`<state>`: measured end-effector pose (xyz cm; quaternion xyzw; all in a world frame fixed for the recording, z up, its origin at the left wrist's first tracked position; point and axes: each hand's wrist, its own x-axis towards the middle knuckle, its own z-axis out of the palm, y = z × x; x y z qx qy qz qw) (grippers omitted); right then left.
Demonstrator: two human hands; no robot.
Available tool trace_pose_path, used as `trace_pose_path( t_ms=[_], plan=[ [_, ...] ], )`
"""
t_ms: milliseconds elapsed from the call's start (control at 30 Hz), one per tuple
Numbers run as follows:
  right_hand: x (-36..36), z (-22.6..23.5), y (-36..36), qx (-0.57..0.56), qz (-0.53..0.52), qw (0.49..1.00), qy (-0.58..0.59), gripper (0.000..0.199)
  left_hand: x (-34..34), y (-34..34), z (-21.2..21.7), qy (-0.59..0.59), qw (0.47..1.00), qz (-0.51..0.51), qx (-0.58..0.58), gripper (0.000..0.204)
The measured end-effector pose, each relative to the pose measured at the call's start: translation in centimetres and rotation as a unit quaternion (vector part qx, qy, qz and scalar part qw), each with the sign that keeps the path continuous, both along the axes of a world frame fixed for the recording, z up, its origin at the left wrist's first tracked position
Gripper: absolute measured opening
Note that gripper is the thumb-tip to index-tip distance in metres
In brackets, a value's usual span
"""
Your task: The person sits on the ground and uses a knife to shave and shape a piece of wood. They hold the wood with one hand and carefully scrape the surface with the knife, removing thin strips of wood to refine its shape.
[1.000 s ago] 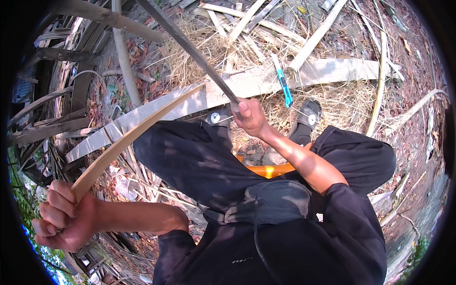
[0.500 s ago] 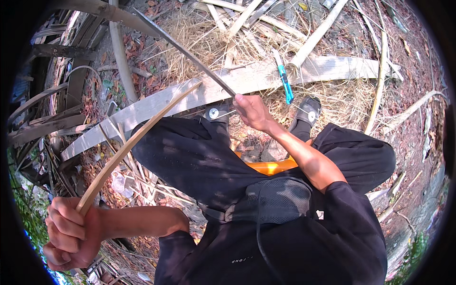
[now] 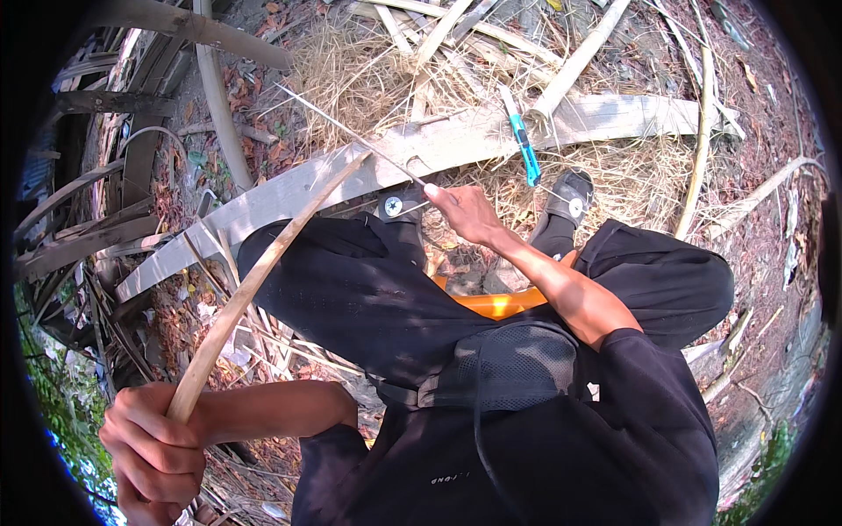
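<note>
The fingers [image 3: 145, 438] of the left hand [image 3: 153, 451] were clenched round the butt of a bamboo strip [image 3: 263, 272], which rose toward the long grey plank [image 3: 474, 136]. The right hand [image 3: 465, 212] pinched a thin sliver [image 3: 351, 131] peeling off the strip's far end. That sliver looked liable to snap, or its edge to cut the fingers if it slid. Room was tight: the black-trousered knee [image 3: 333, 280] sat just beside the strip, with a blue-handled knife [image 3: 524, 145] on the plank and bamboo poles [image 3: 215, 96] crowding the left.
</note>
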<state>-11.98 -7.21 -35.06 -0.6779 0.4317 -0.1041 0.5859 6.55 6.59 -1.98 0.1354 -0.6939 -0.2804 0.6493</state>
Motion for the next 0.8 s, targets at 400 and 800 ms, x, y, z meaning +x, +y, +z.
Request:
trace_pose_path(
  t_ms=[400,800],
  plan=[
    [-1.3,-7.1,0.3,0.051,0.029,0.990,0.127,0.072,0.1,0.3,0.8,-0.005,0.993,0.117,0.004,0.033],
    [1.2,-5.1,3.0,-0.202,0.009,0.974,-0.103,0.055,2.3,1.6,1.4,0.023,0.984,0.175,0.039,0.031]
  ],
)
